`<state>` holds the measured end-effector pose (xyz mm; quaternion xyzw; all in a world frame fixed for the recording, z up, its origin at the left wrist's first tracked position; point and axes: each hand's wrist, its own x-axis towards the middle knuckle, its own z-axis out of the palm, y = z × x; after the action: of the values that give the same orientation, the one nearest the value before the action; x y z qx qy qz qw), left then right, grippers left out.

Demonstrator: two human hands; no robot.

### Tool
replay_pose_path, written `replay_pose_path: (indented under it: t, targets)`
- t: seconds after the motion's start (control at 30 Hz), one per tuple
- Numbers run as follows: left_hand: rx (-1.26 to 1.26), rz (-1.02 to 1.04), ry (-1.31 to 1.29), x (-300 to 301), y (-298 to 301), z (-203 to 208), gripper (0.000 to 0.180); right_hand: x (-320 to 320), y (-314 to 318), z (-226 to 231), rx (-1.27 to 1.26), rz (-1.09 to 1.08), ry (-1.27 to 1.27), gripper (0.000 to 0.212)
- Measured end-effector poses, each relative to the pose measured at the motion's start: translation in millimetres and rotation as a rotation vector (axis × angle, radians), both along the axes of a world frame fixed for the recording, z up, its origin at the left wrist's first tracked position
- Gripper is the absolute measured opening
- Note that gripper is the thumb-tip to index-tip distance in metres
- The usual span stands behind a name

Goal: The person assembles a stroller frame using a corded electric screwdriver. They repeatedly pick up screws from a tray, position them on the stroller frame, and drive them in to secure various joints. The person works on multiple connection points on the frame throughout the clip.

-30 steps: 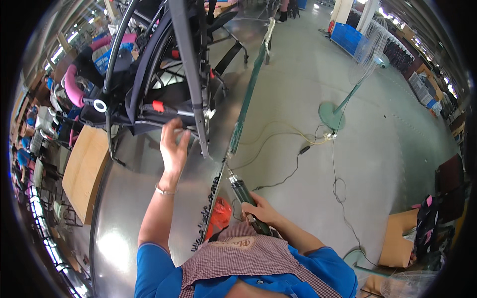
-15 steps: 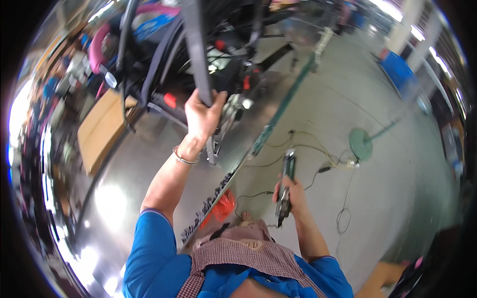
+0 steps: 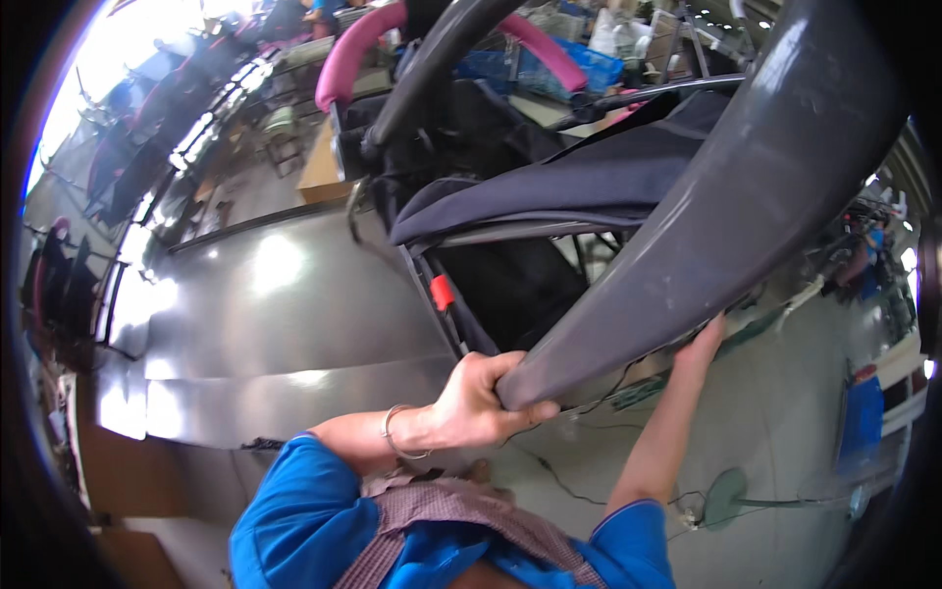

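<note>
A stroller with dark fabric [image 3: 559, 187] and pink foam grips [image 3: 358, 54] fills the upper middle. Its broad grey frame bar [image 3: 687, 226] slants across, very near, from upper right down to the centre. My left hand [image 3: 481, 402] is closed round the lower end of this bar, thumb and fingers on either side. My right hand [image 3: 702, 344] reaches up to the bar's far underside at the right; the bar hides its fingers, and whatever it may hold is out of sight. A red clip [image 3: 442, 293] shows on a thin frame tube near my left hand.
The stroller is on a shiny metal table [image 3: 294, 294]. A cardboard box [image 3: 322, 167] lies beyond it at the left. On the floor at the right are cables [image 3: 559, 471], a round green base [image 3: 726, 496] with a pole, and a blue panel [image 3: 862, 422].
My view has swung left, and the stroller bar now looms much closer. My right hand has risen from low beside the table, where it held a power screwdriver, to behind the bar.
</note>
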<state>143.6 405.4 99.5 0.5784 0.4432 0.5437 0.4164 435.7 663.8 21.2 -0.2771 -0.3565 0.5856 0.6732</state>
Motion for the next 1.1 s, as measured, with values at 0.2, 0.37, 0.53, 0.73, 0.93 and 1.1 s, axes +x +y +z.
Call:
replay_pose_path:
  t: [0.2, 0.37, 0.53, 0.73, 0.93, 1.1]
  targets:
    - [0.002, 0.13, -0.133, -71.7, -56.9, 1.0, 0.024, -79.9, -29.5, 2.9, -0.025, 0.107, 0.014, 0.04]
    - [0.06, 0.264, -0.181, -157.0, -119.9, -13.7, 0.031, -145.2, -95.7, -3.3, -0.006, 0.164, 0.093, 0.038]
    - [0.292, 0.452, -0.284, -263.5, -199.4, -46.4, 0.038, -227.4, -187.7, -19.5, 0.109, 0.291, 0.111, 0.047]
    - [0.348, 1.819, 0.421, -343.4, -281.9, -11.4, 0.038, -337.2, -315.9, -6.4, 0.204, 0.65, -0.033, 0.064]
    - [0.393, 0.399, 0.058, -213.2, -196.9, 13.8, 0.083, -378.4, -352.1, -2.0, 0.192, 0.958, 0.102, 0.057]
    - [0.477, 0.793, -0.235, -214.3, -192.5, -6.2, 0.012, -376.1, -346.5, -25.1, -0.005, 0.891, 0.153, 0.04]
